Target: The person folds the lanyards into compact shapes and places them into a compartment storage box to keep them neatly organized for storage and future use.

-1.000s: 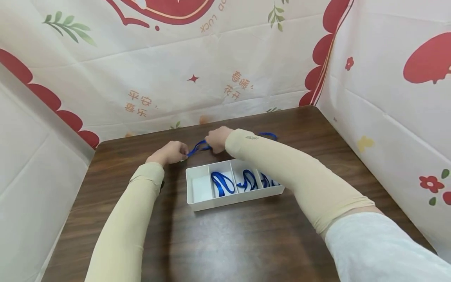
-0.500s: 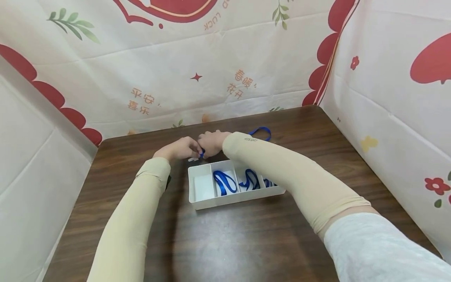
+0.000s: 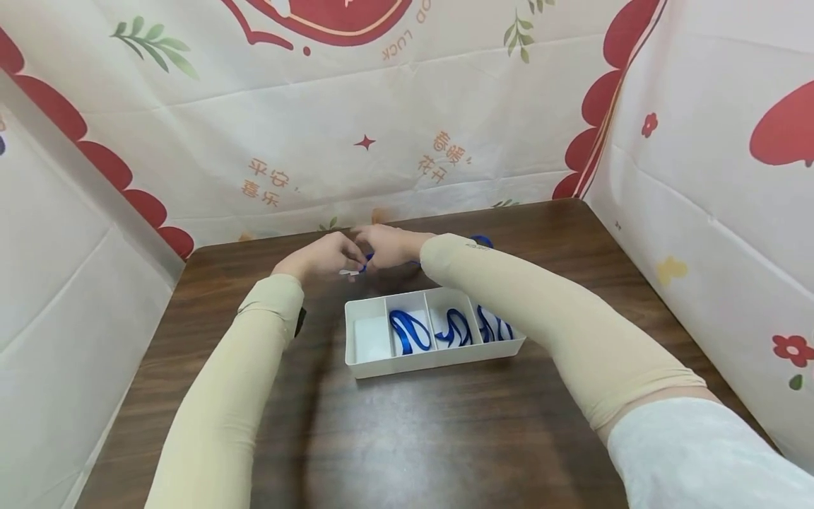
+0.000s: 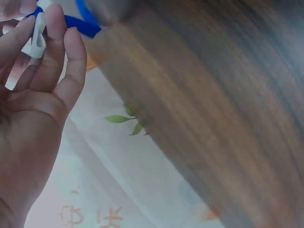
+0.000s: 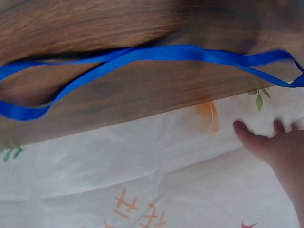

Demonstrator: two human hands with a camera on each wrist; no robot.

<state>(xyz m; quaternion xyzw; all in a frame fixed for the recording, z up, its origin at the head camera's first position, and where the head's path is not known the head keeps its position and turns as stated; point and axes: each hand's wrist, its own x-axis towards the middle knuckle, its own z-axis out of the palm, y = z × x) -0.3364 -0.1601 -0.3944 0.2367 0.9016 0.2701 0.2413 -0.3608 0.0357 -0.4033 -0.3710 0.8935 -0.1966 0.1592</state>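
My left hand (image 3: pixel 323 254) pinches the white clip (image 4: pixel 36 45) end of a blue lanyard (image 5: pixel 166 52) above the table, behind the box. In the left wrist view its fingers (image 4: pixel 53 61) curl around the clip. Close against it, my right hand (image 3: pixel 393 245) holds the strap near the clip in the head view, partly blurred. In the right wrist view only its outer fingers show, spread, while thumb and index are outside the frame. The rest of the strap trails to the right over the table, partly behind my right forearm.
A white divided box (image 3: pixel 413 364) stands in front of the hands. Its leftmost compartment (image 3: pixel 372 339) is bare; the others hold folded blue lanyards (image 3: pixel 410 332). Printed cloth (image 3: pixel 381 106) hangs behind the brown table (image 3: pixel 407 438) and at its sides.
My hands have come together: the right hand has moved left along the strap to the left hand, which has shifted slightly right and away. The box has kept its place on the table.
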